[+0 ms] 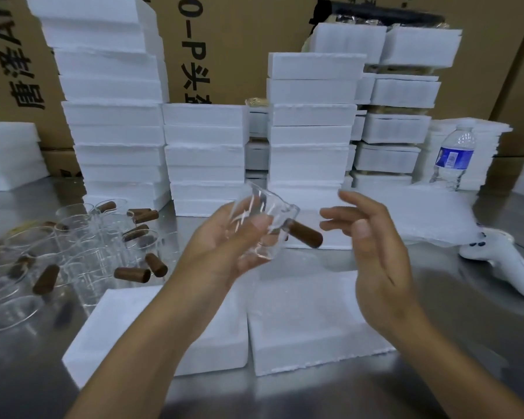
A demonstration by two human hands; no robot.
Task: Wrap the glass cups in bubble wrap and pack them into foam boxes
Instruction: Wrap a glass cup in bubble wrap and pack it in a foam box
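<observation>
A brushed-metal table (pixel 454 322) fills the foreground, backed by tall brown cardboard cartons (pixel 239 55) printed with black characters. Stacks of white foam boxes (pixel 206 158) stand along the table's far side. At the left lies a cluster of clear glass cups (pixel 73 237) with short brown handles. At the right are a water bottle (pixel 452 155) and a white controller (pixel 502 261). Two shallow foam box halves (pixel 309 322) lie side by side nearest the viewer. Above them, the left hand (pixel 221 246), palm up, curls its fingers round one glass cup (pixel 263 225), tilted with its brown handle (pixel 307 234) pointing right. The right hand (pixel 375 255) hovers just beside the handle, fingers loose and spread, holding nothing.
</observation>
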